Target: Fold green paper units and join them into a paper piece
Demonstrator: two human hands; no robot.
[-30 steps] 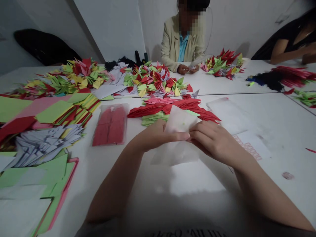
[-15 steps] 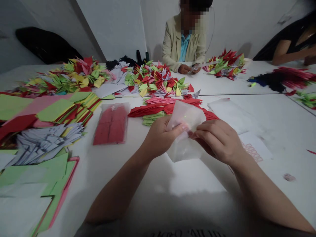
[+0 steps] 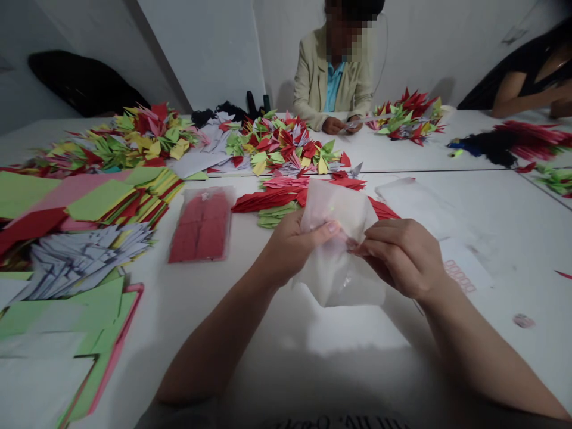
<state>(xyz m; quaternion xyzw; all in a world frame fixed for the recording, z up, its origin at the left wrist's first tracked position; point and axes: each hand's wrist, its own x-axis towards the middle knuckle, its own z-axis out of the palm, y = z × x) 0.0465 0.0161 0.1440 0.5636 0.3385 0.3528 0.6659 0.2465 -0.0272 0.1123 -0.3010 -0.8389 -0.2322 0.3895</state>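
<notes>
Above the white table, a translucent plastic bag (image 3: 333, 280) is held up between both hands. My left hand (image 3: 304, 244) is closed on its left side, the thumb lying across the front. With pinched fingers, my right hand (image 3: 397, 253) grips the bag's right side near its middle. Whatever lies inside the bag is too faint to make out. Behind it are folded red papers (image 3: 272, 199) and folded green papers (image 3: 277, 214). A clear packet of red paper pieces (image 3: 202, 229) lies flat to the left of my left hand.
Stacks of coloured paper (image 3: 98, 196) and green sheets (image 3: 84, 322) cover the left side. Piles of folded paper (image 3: 286, 143) lie farther back. Clear plastic bags (image 3: 415, 205) lie at right. A person (image 3: 335, 77) sits opposite, another person (image 3: 531, 89) at far right.
The bag has opened out and its lower part hangs slightly lower and wider. My right hand has shifted a little to the right, still pinching it. My left hand has barely moved.
</notes>
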